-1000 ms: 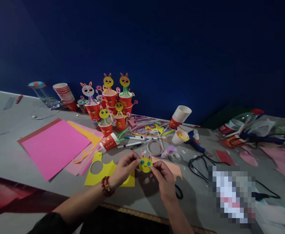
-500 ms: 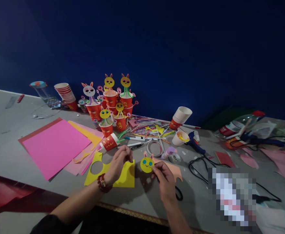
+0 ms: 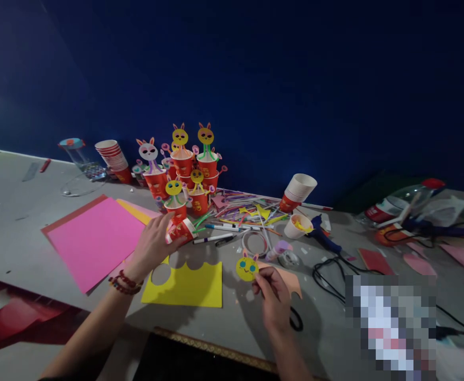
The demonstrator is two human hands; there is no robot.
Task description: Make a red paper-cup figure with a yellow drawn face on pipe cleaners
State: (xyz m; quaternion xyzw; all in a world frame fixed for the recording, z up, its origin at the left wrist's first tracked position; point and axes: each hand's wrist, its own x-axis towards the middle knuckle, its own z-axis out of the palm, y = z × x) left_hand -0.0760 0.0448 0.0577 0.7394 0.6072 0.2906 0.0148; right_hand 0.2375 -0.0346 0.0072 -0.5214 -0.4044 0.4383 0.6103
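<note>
A yellow paper bunny face [image 3: 247,269], with pink ears and blue eyes, is pinched at its lower right edge by my right hand [image 3: 273,296]. My left hand [image 3: 154,246] has its thumb and fingers around the near end of a red paper cup [image 3: 184,230]. That cup lies on its side, with green straws coming from its mouth. Below the left hand lies a yellow sheet [image 3: 200,286] with round cut-outs. Pink paper sheets [image 3: 97,238] are stacked left of the left hand.
Behind stand several red cups [image 3: 156,183] topped with paper bunny faces. Loose straws [image 3: 239,206], stacked white cups [image 3: 300,188], a tape roll [image 3: 254,243] and a blue glue gun [image 3: 325,235] with black cord lie rightward. A plastic bottle [image 3: 406,201] is far right.
My left hand has moved left and forward from above the yellow sheet to the lying cup. The right hand still pinches the bunny face. The view has shifted slightly.
</note>
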